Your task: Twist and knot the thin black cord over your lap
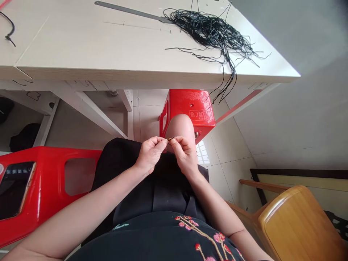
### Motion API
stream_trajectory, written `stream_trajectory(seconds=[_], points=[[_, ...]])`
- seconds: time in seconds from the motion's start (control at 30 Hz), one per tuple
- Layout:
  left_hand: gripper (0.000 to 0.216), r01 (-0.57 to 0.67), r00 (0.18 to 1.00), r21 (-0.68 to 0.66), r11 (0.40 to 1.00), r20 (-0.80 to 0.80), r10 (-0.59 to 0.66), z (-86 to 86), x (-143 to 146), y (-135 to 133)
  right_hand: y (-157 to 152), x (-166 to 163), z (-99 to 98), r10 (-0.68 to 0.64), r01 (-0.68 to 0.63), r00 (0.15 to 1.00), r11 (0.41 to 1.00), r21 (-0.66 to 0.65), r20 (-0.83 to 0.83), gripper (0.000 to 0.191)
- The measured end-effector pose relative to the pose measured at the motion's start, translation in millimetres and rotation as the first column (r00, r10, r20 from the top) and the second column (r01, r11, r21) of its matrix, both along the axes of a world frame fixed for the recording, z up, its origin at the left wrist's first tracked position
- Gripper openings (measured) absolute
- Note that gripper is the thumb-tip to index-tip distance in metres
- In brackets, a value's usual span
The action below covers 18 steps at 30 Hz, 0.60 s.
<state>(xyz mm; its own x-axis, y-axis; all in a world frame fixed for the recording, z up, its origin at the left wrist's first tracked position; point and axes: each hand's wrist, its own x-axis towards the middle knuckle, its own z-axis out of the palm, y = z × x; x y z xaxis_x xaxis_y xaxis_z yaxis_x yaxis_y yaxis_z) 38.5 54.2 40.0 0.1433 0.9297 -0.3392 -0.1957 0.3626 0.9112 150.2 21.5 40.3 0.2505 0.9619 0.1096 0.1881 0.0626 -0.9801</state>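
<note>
Above my lap, my left hand (152, 152) and my right hand (184, 154) meet fingertip to fingertip, both pinched closed. A short bit of thin black cord (174, 137) shows between and just past the fingertips; most of it is hidden by the fingers. On the table lies a tangled bundle of similar black cords (214, 30), several ends hanging over the front edge. Touching the bundle's left side is a flat grey metal ruler (127, 11).
The white table (95, 50) spans the front. Beneath it stands a red plastic stool (190, 105). At left, a phone (16, 188) rests on another red stool (51, 181). A wooden chair (299, 221) is at right. A dark coiled cord (11, 29) lies far left.
</note>
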Motion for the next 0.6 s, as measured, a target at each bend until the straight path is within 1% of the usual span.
stream_trajectory(seconds=[0.03,0.1,0.13,0.2,0.27,0.3,0.37,0.4,0.47,0.5,0.53,0.57,0.6], points=[[0.018,0.008,1.0,0.011,1.0,-0.023,-0.007,-2.4,2,1,-1,9,1.5,0.016,-0.016,0.99,1.0,-0.002,0.139,0.018],[0.018,0.046,0.993,0.066,0.997,-0.109,-0.039,-7.8,6,3,-5,31,2.0,0.073,-0.061,0.912,0.997,-0.043,0.404,0.02],[0.019,0.078,0.984,0.095,0.992,-0.17,-0.061,-10.5,8,3,-9,42,0.8,0.113,-0.079,0.868,0.993,-0.089,0.484,0.021],[0.018,0.165,0.947,0.115,0.98,-0.296,-0.125,-15.7,8,-1,-19,62,-3.6,0.201,-0.109,0.823,0.974,-0.199,0.532,0.021],[0.018,0.26,0.9,0.07,0.963,-0.379,-0.216,-20.1,6,-10,-34,75,-8.4,0.309,-0.161,0.816,0.933,-0.322,0.488,0.019],[0.017,0.308,0.876,0.035,0.951,-0.4,-0.269,-21.9,3,-15,-44,79,-10.2,0.365,-0.194,0.817,0.903,-0.384,0.446,0.02],[0.017,0.394,0.838,-0.027,0.919,-0.4,-0.371,-24.4,-2,-27,-64,84,-11.8,0.476,-0.287,0.821,0.822,-0.492,0.315,0.025],[0.017,0.428,0.824,-0.053,0.902,-0.388,-0.414,-25.0,-4,-32,-75,86,-12.0,0.517,-0.343,0.826,0.778,-0.527,0.225,0.027],[0.017,0.467,0.808,-0.077,0.881,-0.367,-0.461,-25.1,-7,-40,-93,94,-13.1,0.542,-0.432,0.839,0.711,-0.555,0.041,0.029],[0.017,0.474,0.805,-0.077,0.877,-0.366,-0.467,-24.9,-8,-41,-100,101,-14.6,0.54,-0.454,0.842,0.686,-0.569,-0.021,0.031],[0.017,0.474,0.806,-0.069,0.878,-0.368,-0.464,-24.6,-9,-42,-106,111,-17.0,0.537,-0.449,0.843,0.662,-0.599,-0.038,0.033],[0.018,0.468,0.81,-0.058,0.882,-0.371,-0.454,-24.4,-9,-43,-110,122,-20.2,0.539,-0.403,0.842,0.643,-0.651,0.012,0.034],[0.018,0.459,0.816,-0.047,0.887,-0.372,-0.442,-24.5,-10,-43,-112,135,-23.8,0.544,-0.315,0.831,0.632,-0.709,0.116,0.033]])
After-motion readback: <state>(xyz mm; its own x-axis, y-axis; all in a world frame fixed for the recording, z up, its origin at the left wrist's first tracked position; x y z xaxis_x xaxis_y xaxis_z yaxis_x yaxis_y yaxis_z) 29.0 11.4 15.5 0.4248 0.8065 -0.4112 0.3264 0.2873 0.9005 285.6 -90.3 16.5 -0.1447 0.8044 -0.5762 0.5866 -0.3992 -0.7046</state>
